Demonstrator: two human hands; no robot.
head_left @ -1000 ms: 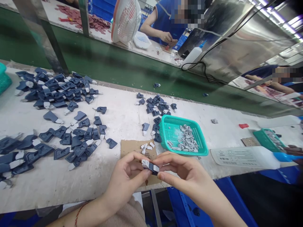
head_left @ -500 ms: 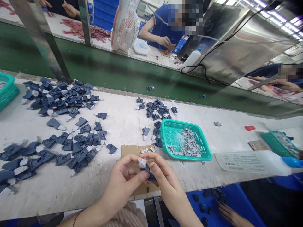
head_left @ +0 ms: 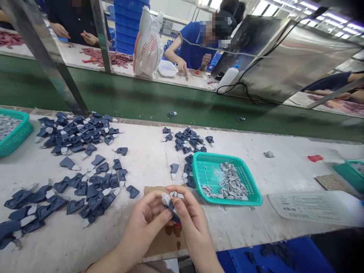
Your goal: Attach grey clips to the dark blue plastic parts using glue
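Between both hands is a dark blue piece with a light grey end (head_left: 166, 200), partly covered by fingers. My left hand (head_left: 148, 220) pinches it from the left, near the grey end. From the right, my right hand (head_left: 190, 216) grips its blue part. Beneath them lies a brown cardboard sheet (head_left: 159, 242) with dark stains. Small grey pieces (head_left: 176, 194) lie just behind the fingers. A green basket (head_left: 199, 170) holding many grey pieces stands to the right of my hands.
Blue pieces with grey ends (head_left: 76, 131) are heaped at the left; a smaller pile (head_left: 187, 138) lies behind the basket. A clear bottle (head_left: 313, 204) lies at the right. A blue bin (head_left: 304, 258) is below the table edge. Across the green belt (head_left: 127, 94), a person (head_left: 190, 41) works.
The view has shifted, so the table items appear lower. Both hands still hold the piece, at nearly the same spot. The hand over the blue bin is out of view. The person opposite has moved their hands apart.
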